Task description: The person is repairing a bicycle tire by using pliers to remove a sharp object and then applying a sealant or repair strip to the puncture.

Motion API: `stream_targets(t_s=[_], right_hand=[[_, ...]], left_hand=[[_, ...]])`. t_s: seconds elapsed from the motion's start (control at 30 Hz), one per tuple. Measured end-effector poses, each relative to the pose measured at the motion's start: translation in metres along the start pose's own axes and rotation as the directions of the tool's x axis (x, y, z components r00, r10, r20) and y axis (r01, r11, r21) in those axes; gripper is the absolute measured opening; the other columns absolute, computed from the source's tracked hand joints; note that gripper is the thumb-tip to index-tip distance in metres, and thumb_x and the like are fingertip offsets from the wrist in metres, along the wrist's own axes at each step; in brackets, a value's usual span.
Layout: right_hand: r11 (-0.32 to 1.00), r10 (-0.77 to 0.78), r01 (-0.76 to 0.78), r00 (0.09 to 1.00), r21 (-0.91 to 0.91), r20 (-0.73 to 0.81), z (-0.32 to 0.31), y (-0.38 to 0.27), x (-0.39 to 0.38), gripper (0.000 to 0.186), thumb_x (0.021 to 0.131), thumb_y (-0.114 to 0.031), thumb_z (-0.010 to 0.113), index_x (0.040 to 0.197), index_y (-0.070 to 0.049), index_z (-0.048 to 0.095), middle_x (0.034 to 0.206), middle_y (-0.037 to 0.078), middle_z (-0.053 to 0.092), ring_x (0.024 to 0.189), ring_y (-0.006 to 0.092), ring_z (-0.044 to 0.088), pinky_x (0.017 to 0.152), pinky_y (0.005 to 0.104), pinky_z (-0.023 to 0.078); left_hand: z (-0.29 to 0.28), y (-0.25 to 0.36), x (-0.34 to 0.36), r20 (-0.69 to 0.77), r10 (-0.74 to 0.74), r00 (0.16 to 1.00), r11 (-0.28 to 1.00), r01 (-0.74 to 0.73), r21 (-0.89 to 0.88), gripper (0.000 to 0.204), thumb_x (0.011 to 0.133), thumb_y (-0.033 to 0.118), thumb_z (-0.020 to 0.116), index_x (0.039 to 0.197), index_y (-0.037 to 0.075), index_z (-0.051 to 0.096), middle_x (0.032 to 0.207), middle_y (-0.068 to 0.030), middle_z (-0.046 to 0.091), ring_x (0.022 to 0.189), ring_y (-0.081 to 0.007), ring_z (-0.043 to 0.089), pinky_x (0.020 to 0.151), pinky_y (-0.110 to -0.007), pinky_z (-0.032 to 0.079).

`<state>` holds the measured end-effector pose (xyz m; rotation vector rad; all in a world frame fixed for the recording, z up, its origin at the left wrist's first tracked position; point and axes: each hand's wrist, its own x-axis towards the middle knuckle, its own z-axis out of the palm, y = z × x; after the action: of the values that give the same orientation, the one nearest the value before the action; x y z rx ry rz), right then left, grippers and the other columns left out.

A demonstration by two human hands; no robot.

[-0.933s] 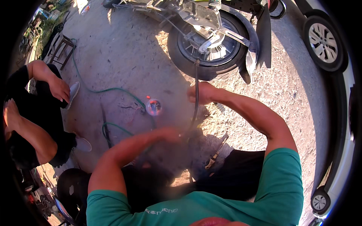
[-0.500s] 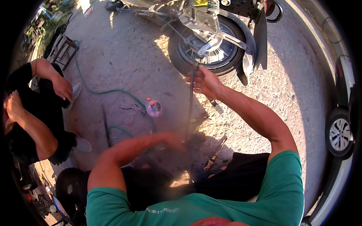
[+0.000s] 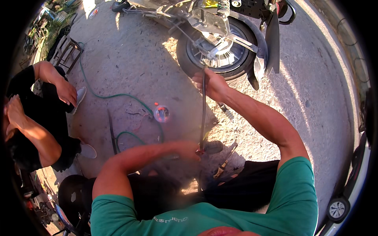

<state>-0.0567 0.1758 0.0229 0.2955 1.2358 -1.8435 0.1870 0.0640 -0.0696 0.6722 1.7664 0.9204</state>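
Note:
Ahead of me a motorcycle lies over, its wheel (image 3: pixel 241 27) with a dark tyre and metal hub facing me. My right hand (image 3: pixel 214 84) reaches the tyre's near edge. Its thumb and fingers close around the upper end of a thin black hose (image 3: pixel 203 110), which runs down toward me. At the hose's lower end sits a small red piece (image 3: pixel 200 151). My left hand (image 3: pixel 187 151) is beside that piece, smeared by motion, so its fingers cannot be made out. A dark grey rounded object (image 3: pixel 214 146), perhaps a shoe tip, lies just right of it.
A green hose (image 3: pixel 114 94) curves over the concrete past a clear round container (image 3: pixel 162 114). A dark bar (image 3: pixel 111 131) lies left, a long tool (image 3: pixel 226 161) near my right knee. A person (image 3: pixel 43 114) sits at left by a stool (image 3: pixel 67 55). A white car (image 3: pixel 346 196) is at right.
The white car has moved toward the lower right. My left hand has shifted slightly, and the red piece beside it now shows clearly. My right hand stays almost in place.

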Motion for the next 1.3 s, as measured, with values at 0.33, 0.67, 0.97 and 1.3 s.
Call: stream_targets(t_s=[0.33,0.67,0.97,1.3], right_hand=[[0.994,-0.082,0.068,0.98,-0.084,-0.181,0.012,0.009,-0.006,0.037,0.11,-0.044,0.051,0.114,-0.008,0.061,0.086,0.0,0.06,0.071,0.0135,0.058,0.065,0.0316,0.047],[0.928,0.268,-0.182,0.933,-0.325,0.242,-0.008,0.002,-0.05,0.059,0.11,-0.053,0.043,0.132,0.0,0.059,0.092,0.007,0.07,0.077,0.0183,0.067,0.071,0.0307,0.05],[0.752,0.21,0.091,0.906,-0.653,0.368,-0.018,-0.007,-0.083,0.056,0.105,-0.048,0.056,0.137,-0.002,0.061,0.111,0.009,0.073,0.093,0.016,0.07,0.081,0.0289,0.053],[0.442,0.307,0.163,0.896,-0.882,0.319,-0.023,0.009,-0.081,0.043,0.104,-0.038,0.062,0.123,-0.002,0.072,0.11,0.008,0.074,0.095,0.0166,0.068,0.087,0.034,0.055]], left_hand=[[0.007,-0.016,0.011,-0.024,-0.043,0.999,0.998,0.044,0.048,0.045,0.088,0.041,0.071,0.115,0.005,0.072,0.097,-0.0194,0.074,0.093,-0.0349,0.071,0.082,-0.048,0.053],[-0.003,-0.01,-0.008,-0.021,-0.12,0.993,0.978,0.122,0.168,0.035,0.094,0.036,0.061,0.109,0.005,0.071,0.101,-0.0225,0.074,0.097,-0.0411,0.071,0.083,-0.052,0.054],[-0.057,-0.004,-0.018,-0.16,-0.229,0.96,0.896,0.144,-0.42,0.05,0.085,0.036,0.073,0.125,0.007,0.064,0.108,-0.0091,0.072,0.099,-0.0255,0.069,0.087,-0.041,0.053],[-0.062,-0.017,-0.012,-0.225,-0.15,0.963,0.988,0.151,-0.015,0.054,0.084,0.037,0.073,0.128,0.007,0.067,0.112,-0.0161,0.072,0.104,-0.0329,0.07,0.091,-0.044,0.053]])
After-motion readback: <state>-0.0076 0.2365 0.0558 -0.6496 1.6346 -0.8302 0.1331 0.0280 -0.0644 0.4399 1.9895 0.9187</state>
